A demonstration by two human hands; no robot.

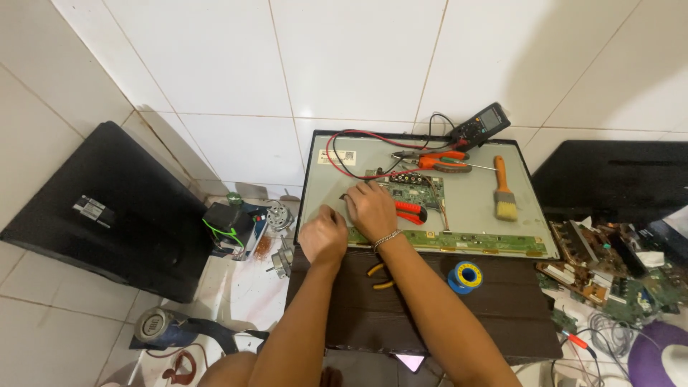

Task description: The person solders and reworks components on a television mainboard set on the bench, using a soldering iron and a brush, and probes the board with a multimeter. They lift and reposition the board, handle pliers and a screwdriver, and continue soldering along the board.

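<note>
A grey metal screen back panel lies flat on the floor with a green circuit board at its middle. My right hand, a bracelet on its wrist, rests palm-down on the board's left edge with bent fingers; a thin dark piece pokes out at its fingertips. My left hand is curled just left of it, on the panel's lower left part. What either hand holds is hidden. A red-handled tool lies right beside my right hand. A long green strip board runs along the panel's near edge.
On the panel lie a multimeter with red and black leads, orange-handled pliers and a brush. A blue tape roll and yellow-handled pliers sit on brown cloth. Loose circuit boards are piled right; a black cover leans left.
</note>
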